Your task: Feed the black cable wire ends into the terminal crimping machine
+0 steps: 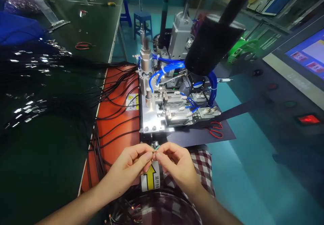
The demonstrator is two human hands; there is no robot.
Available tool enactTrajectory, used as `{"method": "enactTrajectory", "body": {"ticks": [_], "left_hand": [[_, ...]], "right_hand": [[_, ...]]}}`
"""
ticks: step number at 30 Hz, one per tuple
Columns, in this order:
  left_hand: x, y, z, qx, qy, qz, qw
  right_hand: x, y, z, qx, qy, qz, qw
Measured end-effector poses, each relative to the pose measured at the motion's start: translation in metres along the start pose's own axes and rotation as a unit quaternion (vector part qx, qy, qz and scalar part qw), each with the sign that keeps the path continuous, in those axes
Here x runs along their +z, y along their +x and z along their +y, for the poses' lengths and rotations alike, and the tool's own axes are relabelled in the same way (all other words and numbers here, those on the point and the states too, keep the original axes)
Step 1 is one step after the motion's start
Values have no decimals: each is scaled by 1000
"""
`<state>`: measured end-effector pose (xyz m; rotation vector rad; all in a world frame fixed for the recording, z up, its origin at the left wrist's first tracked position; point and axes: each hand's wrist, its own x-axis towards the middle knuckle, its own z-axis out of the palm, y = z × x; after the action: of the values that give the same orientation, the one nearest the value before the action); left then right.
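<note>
Both hands meet in front of the machine's near edge. My left hand point(138, 159) is closed, thumb and index finger pinched on thin wire ends point(156, 148). Touching it from the right, my right hand point(174, 156) pinches the same small wires, some of them green and white. The fingertips partly hide the wires. Just beyond them stands the metal machine point(152, 113) with blue air tubes point(172, 64). Below the hands is a white label with a yellow arrow point(150, 177). More cable ends with bare coloured wires point(133, 208) lie at the lap.
Black cables point(113, 86) run over an orange surface point(118, 107) from the dark table point(50, 164) at left. Red-handled scissors point(216, 130) lie right of the machine; red-handled pliers point(84, 45) are on the table. A screen point(308, 49) stands at right.
</note>
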<state>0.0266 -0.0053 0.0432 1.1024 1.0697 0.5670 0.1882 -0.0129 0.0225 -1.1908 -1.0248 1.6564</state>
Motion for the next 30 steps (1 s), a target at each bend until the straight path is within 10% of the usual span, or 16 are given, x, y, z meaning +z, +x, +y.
{"method": "enactTrajectory", "body": {"ticks": [14,30], "left_hand": [[17,-8,0,-32,-84,135,987],[10,-7,11,-137,-149,90,975]], "right_hand": [[10,-9,9,-71,-80,55,993],[16,-12,10,-102,-110,71,986]]}}
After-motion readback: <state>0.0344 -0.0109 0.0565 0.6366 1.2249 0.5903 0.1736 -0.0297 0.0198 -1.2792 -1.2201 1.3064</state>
